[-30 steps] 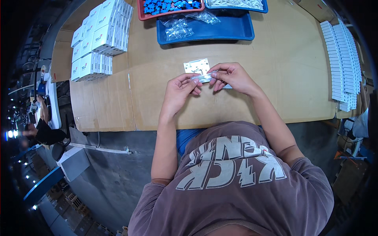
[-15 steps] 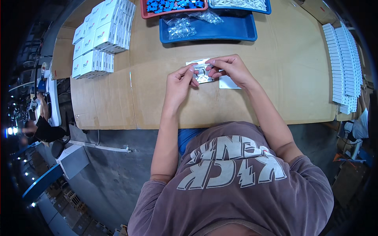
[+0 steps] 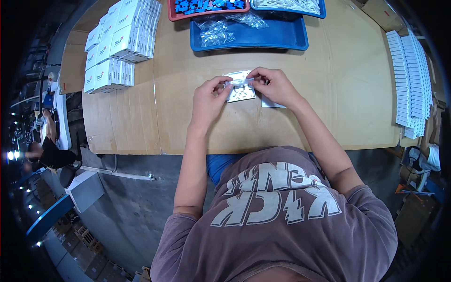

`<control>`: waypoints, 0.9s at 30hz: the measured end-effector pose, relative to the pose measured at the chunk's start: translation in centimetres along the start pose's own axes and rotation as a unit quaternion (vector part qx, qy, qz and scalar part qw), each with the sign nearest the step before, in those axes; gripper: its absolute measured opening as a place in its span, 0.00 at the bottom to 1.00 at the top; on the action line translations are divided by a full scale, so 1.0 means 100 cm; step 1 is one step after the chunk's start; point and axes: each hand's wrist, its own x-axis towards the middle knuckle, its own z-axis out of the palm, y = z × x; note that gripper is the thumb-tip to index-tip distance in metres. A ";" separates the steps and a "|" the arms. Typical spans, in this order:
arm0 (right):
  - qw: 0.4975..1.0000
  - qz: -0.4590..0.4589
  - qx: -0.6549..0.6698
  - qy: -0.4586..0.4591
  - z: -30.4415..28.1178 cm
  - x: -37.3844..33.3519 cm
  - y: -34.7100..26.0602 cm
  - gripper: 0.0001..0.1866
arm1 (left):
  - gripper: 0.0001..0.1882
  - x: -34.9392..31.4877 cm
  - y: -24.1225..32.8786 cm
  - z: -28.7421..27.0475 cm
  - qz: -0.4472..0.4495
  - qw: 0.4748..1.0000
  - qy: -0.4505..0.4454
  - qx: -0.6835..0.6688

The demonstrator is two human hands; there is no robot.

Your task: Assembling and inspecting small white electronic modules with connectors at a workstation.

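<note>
A small silvery square piece with dark markings [image 3: 241, 94] lies on the cardboard-covered table in front of me. Across its upper part, a pale shiny strip [image 3: 240, 81] spans the gap between my hands; its exact kind is too small to make out. My left hand [image 3: 210, 96] is closed in a pinch at the strip's left end. At the right end, the thumb and fingers of my right hand [image 3: 275, 87] are pinched together too. A flat white card [image 3: 272, 103] lies partly beneath my right hand.
White boxes [image 3: 110, 51] stand stacked at the left, more [image 3: 408, 80] at the right. A blue tray [image 3: 263, 41] with clear plastic bags sits at the back, below a red tray [image 3: 176, 17] of blue pieces and a blue tray [image 3: 321, 14] of white pieces. A person [image 3: 56, 152] sits far left.
Both hands have shifted slightly, the right one a little lower. More of the silvery piece's dark-marked face shows between them. The white card is more covered by my right hand.
</note>
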 end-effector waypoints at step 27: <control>0.946 -0.181 -0.267 0.040 0.018 -0.008 0.001 0.08 | 0.09 0.005 -0.002 -0.013 0.136 0.967 -0.053 0.208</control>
